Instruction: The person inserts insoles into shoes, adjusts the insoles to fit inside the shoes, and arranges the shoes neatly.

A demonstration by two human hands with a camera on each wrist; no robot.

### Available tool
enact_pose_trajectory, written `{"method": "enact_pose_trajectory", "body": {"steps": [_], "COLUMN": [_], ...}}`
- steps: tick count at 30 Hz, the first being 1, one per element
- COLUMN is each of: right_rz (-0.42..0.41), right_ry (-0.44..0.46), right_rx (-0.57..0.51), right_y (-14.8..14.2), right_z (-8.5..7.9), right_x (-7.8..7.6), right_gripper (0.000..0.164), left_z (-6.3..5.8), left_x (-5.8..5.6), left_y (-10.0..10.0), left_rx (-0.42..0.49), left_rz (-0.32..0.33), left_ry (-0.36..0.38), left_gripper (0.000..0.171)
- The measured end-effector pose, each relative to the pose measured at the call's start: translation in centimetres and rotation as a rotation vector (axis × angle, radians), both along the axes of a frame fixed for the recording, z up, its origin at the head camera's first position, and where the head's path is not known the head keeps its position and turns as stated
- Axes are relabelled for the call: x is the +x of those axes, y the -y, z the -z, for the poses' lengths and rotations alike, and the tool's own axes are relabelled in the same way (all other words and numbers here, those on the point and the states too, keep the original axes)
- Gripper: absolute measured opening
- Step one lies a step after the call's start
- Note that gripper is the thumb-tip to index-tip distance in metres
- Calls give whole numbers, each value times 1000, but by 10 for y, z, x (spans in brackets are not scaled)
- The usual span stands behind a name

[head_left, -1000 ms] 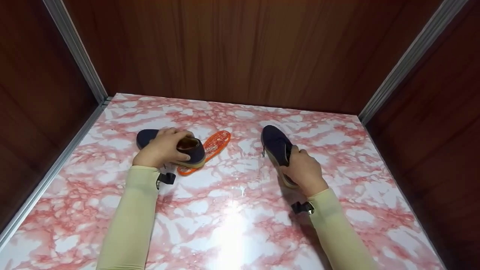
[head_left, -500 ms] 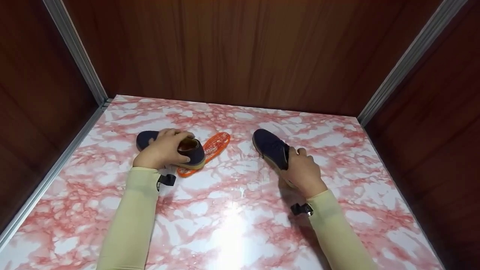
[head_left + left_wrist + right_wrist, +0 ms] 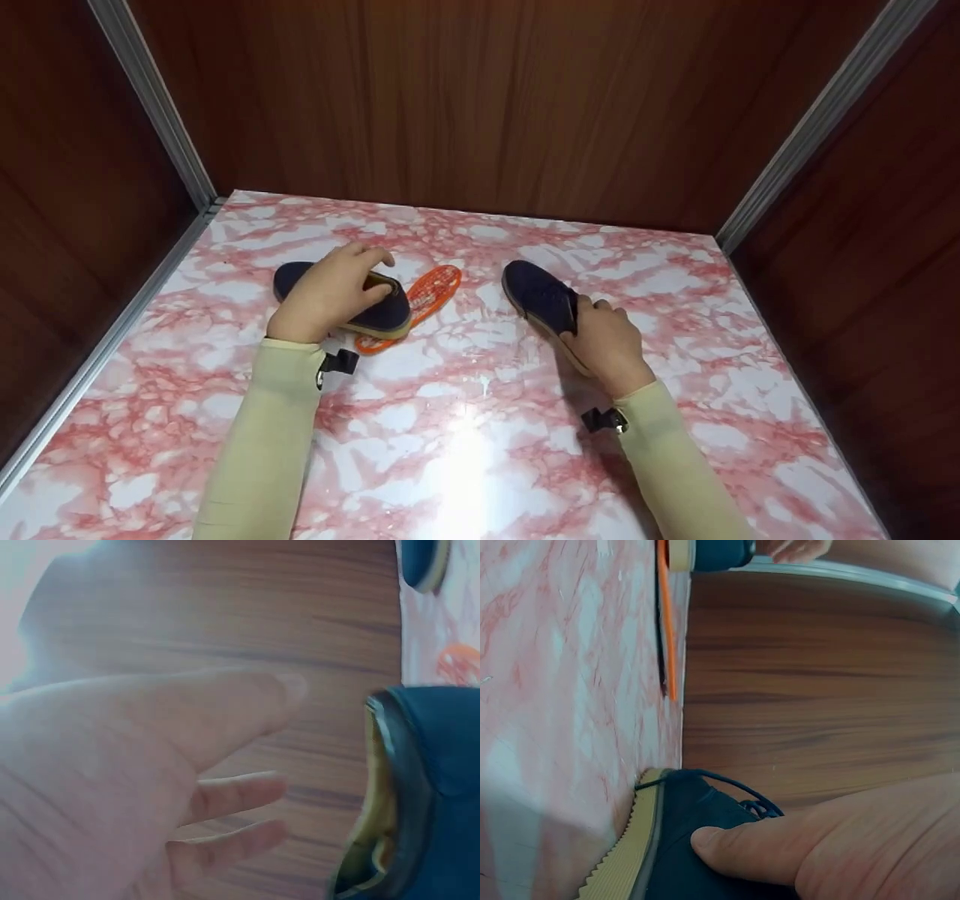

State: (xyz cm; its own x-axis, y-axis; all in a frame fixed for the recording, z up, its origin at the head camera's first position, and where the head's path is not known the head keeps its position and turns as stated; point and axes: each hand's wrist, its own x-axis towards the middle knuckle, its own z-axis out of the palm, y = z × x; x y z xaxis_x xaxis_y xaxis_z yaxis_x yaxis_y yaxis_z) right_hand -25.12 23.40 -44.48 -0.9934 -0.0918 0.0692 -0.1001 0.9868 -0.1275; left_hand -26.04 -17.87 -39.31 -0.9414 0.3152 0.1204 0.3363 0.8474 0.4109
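1. Change: half a second back your left hand [image 3: 330, 292] grips shoe A [image 3: 386, 311]; now it is lifted off it, thumb and fingers spread wide, holding nothing. The left wrist view shows a gap between fingertips and collar.
2. Shoe A itself stays put: left half of the table [image 3: 150, 420], toe toward the left edge.
3. Your right hand [image 3: 609, 341] holds shoe B [image 3: 536, 289] by the heel end, thumb against its side. Compared with one second ago, B's toe has swung left; it now points toward the far left corner. B sits right of the table's middle.
4. Orange insole [image 3: 435, 289]: unmoved, slanting toward the far edge. A's heel overlaps its near part, hiding some of it.
5. Obstructions in the head view: your left hand covers A's middle, your right hand B's heel.
6. Surroundings: wood-grain back panel [image 3: 480, 105] behind the far edge, left panel [image 3: 75, 225] and right panel [image 3: 862, 285] along the sides.
7. Count: two navy shoes, one insole, two hands, three panels.
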Motion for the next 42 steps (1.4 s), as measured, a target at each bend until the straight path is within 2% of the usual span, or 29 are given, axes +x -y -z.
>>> {"method": "enact_pose_trajectory", "body": {"steps": [4,7,9,12,15,18,22,25,34,42], "right_rz": [-37,-65,-83,-100,-120,-142,-168,-189,-301,-360], "right_ry": [-13,-18,-21,-20,-13,-3,18,29,25,38], "right_rx": [-8,-5,4,19,20,19,15,8,-42,-62], "right_y": [1,2,3,3,3,3,3,4,6,12], "right_z": [0,-1,-1,-2,-3,-3,-5,-7,-8,-10], "right_x": [1,3,4,5,7,8,9,11,13,16], "right_gripper": [73,71,70,68,68,68,69,69,59,56], "left_z": [-10,-13,-11,-6,4,13,21,22,21,20], "left_x": [10,16,19,19,14,8,2,0,1,3], "left_y": [-7,-11,-12,-13,-11,-8,-4,-4,-6,-9], "left_rx": [-24,-37,-45,-65,-106,-116,-79,-62,-76,-83], "left_rz": [65,113,135,172,191,189,164,149,158,163], "left_ry": [29,105,180,285,363,397,427,431,403,387], "left_gripper": [32,22,12,35,54,52,30,17,15,13]}}
